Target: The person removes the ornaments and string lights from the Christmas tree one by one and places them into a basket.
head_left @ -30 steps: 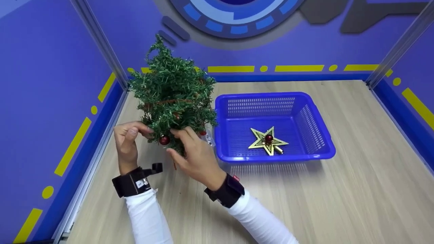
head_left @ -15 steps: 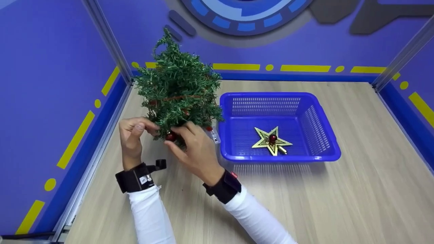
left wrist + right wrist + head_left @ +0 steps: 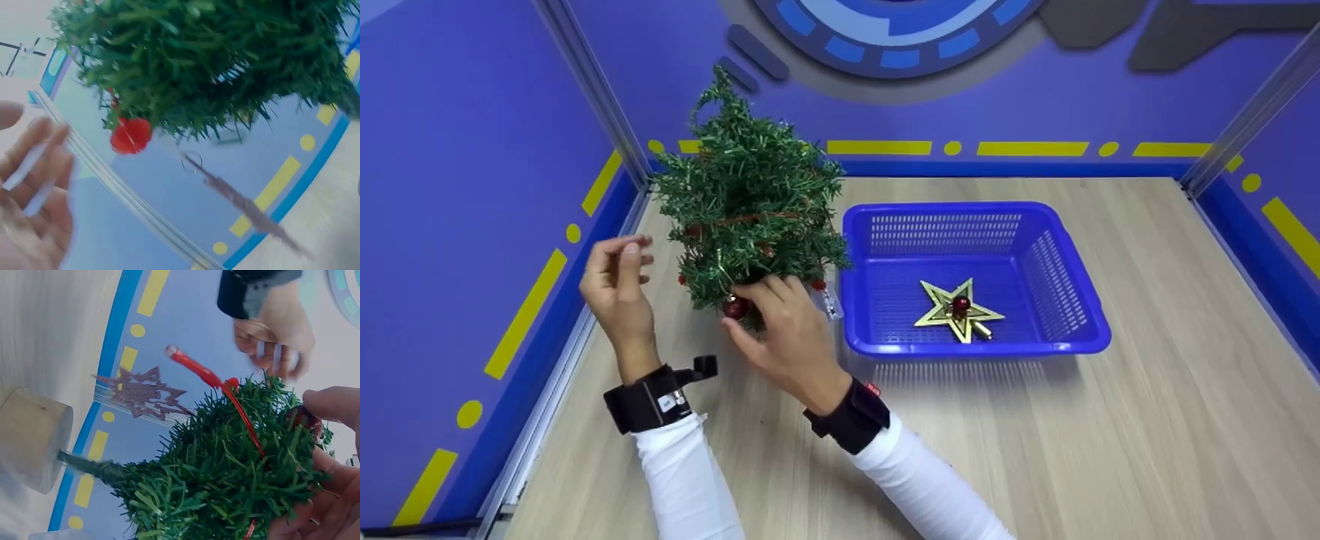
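While the wood-grain table runs beneath, a green tree is on its L side, just beside a blue basket. L hand is apart from the tree, out to its L, fingers loosely bent & holding nothing; R hand is at the tree's lower front. Gold star lies in the basket. 1 red bauble is pinched betw. R thumb & fingers by the low branches, plus a 2nd bauble on the star's middle
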{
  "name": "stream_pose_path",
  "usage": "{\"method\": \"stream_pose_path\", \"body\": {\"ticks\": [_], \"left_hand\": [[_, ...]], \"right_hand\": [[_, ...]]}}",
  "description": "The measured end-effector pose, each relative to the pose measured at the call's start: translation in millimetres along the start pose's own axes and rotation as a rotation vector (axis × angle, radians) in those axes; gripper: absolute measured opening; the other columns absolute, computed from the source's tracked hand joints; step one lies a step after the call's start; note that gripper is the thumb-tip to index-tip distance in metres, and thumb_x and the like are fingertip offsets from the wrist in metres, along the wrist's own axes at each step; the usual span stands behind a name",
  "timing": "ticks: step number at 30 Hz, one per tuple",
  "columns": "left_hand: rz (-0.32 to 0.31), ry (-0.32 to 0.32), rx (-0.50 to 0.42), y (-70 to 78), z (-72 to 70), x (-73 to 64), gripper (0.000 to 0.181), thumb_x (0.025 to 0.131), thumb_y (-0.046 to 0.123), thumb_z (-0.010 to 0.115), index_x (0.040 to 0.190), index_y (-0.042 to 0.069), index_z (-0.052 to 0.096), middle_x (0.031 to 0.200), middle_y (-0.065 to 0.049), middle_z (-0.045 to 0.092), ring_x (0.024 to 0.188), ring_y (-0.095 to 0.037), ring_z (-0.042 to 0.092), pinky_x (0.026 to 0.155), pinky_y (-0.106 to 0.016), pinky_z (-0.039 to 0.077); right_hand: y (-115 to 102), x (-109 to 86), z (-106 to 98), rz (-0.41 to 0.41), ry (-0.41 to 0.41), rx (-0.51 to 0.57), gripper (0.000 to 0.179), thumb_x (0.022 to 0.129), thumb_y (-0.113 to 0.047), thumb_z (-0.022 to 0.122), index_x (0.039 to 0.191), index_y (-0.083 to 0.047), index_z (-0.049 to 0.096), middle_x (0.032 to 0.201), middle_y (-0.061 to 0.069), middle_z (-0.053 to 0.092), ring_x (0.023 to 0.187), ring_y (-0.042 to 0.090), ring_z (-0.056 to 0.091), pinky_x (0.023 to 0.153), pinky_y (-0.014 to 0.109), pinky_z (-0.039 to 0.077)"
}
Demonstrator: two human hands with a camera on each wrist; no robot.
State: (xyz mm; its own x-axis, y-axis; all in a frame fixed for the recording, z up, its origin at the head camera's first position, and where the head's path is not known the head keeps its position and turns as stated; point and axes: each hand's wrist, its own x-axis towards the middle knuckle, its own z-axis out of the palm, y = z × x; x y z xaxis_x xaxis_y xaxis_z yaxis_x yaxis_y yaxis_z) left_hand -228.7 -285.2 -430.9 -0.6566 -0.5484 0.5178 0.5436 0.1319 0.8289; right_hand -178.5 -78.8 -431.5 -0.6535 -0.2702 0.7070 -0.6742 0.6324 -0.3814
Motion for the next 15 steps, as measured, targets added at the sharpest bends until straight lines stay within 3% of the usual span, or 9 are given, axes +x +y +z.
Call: {"method": "stream_pose_path", "body": {"ticks": [3,5,7,10,15], "left_hand": [[-0.095,-0.139,0.129,-5.0,0.9,-0.5,0.027,0.1,0.016,0.06,0.121,0.003,0.071,0.124,-0.004,0.069,0.103,-0.02,0.063,0.086,-0.027,0.045],[-0.116,-0.222,0.152,-6.9,3.2,-1.6,0.028,0.101,0.017,0.061,0.125,0.006,0.071,0.128,-0.004,0.068,0.109,-0.02,0.063,0.093,-0.028,0.044],[-0.129,-0.269,0.152,-7.2,6.1,-2.4,0.027,0.102,0.019,0.062,0.124,0.007,0.072,0.124,-0.002,0.07,0.108,-0.019,0.064,0.089,-0.029,0.046],[-0.136,-0.275,0.142,-7.6,9.0,-2.9,0.023,0.1,0.021,0.065,0.116,0.008,0.075,0.112,0.001,0.074,0.098,-0.017,0.066,0.08,-0.029,0.047],[-0.108,-0.22,0.188,-9.4,6.3,-2.1,0.019,0.095,0.017,0.072,0.11,0.006,0.078,0.098,0.008,0.075,0.079,-0.011,0.066,0.067,-0.025,0.047]], "right_hand": [[0.7,1.4,-3.9,-0.003,0.016,0.03,0.032,0.091,-0.035,0.075,0.115,-0.014,0.072,0.102,-0.002,0.07,0.09,0.013,0.06,0.077,0.023,0.05],[1.3,1.9,-6.0,-0.013,0.037,0.057,0.032,0.091,-0.034,0.075,0.115,-0.014,0.072,0.102,-0.002,0.069,0.09,0.013,0.059,0.077,0.023,0.05],[1.8,2.7,-8.2,-0.033,0.062,0.082,0.032,0.092,-0.033,0.075,0.116,-0.013,0.072,0.102,-0.002,0.068,0.089,0.012,0.059,0.078,0.023,0.049],[2.5,3.9,-11.0,-0.074,0.105,0.114,0.032,0.093,-0.031,0.075,0.119,-0.013,0.071,0.103,-0.002,0.068,0.09,0.011,0.059,0.079,0.021,0.048],[2.5,5.1,-12.7,-0.133,0.154,0.173,0.033,0.092,-0.028,0.075,0.121,-0.012,0.07,0.104,-0.001,0.069,0.093,0.01,0.062,0.084,0.018,0.049]]}}
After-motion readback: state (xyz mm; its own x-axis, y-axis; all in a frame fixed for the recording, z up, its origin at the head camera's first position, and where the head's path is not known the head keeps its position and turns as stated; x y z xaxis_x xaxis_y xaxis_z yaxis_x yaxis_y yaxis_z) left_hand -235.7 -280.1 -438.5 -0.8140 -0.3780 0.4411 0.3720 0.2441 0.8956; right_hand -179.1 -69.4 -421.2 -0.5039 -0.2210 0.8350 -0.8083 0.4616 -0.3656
